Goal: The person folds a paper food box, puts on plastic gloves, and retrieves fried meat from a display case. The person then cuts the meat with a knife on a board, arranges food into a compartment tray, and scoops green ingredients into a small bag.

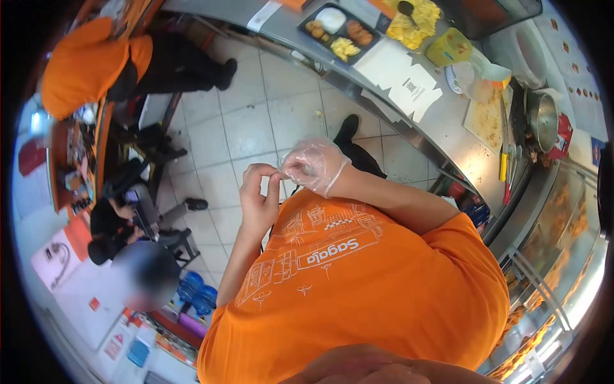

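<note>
My right hand [327, 163] wears a clear, loose plastic glove [300, 159]. Its fingers are curled inward, and the crinkled film blurs what, if anything, lies between them. Bare, my left hand [259, 195] pinches the glove's edge near the right fingertips, thumb against forefinger. Both hands are together in front of my orange shirt [371, 281], above the tiled floor.
Along the metal counter [441, 131] are a black compartment tray [341, 34] of food, an unfolded white carton [409, 83], scrambled egg [419, 29], a cutting board [487, 121] and a pot [542, 118]. One person [86, 67] stands left; another sits [115, 221].
</note>
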`<state>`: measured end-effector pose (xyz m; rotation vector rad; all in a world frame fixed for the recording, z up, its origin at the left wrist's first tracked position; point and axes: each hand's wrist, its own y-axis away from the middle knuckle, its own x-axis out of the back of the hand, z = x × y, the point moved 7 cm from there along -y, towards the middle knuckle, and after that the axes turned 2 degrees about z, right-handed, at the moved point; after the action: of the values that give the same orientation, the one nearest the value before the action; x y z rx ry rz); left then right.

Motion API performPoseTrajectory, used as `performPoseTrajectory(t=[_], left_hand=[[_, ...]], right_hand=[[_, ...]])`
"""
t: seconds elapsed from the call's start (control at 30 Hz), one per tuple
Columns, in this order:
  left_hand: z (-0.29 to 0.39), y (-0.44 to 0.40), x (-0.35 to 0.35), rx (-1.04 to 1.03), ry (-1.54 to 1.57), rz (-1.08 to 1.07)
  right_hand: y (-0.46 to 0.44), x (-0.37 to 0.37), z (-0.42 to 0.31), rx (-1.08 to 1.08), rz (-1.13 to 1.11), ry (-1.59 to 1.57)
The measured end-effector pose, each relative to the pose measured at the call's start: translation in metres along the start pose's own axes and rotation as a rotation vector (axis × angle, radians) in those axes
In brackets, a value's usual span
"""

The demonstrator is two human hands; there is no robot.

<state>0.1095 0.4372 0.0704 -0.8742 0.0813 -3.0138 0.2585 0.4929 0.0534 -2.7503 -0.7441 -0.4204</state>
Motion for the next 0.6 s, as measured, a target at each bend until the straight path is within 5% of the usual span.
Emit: performPoseTrajectory(t=[0.23, 0.37, 0.47, 0.53, 0.6], left_hand=[[0.030, -0.119, -0.041, -0.035, 0.130, -0.036], [0.014, -0.170, -0.064, 0.208, 0.417, -0.085], [0.001, -0.200, -0.074, 0.285, 0.480, -0.136], [0.000, -0.217, -0.077, 0.268, 0.489, -0.158], [-0.002, -0.236, -0.082, 0.241, 0.525, -0.205]], right_hand=[[-0.027, 0.111, 0.051, -0.237, 0.226, -0.277], [-0.054, 0.157, 0.058, -0.060, 0.292, -0.090], [-0.073, 0.166, 0.065, -0.147, 0.305, -0.112], [-0.081, 0.175, 0.077, -0.397, 0.412, -0.263], [-0.094, 0.179, 0.088, -0.378, 0.438, -0.210]])
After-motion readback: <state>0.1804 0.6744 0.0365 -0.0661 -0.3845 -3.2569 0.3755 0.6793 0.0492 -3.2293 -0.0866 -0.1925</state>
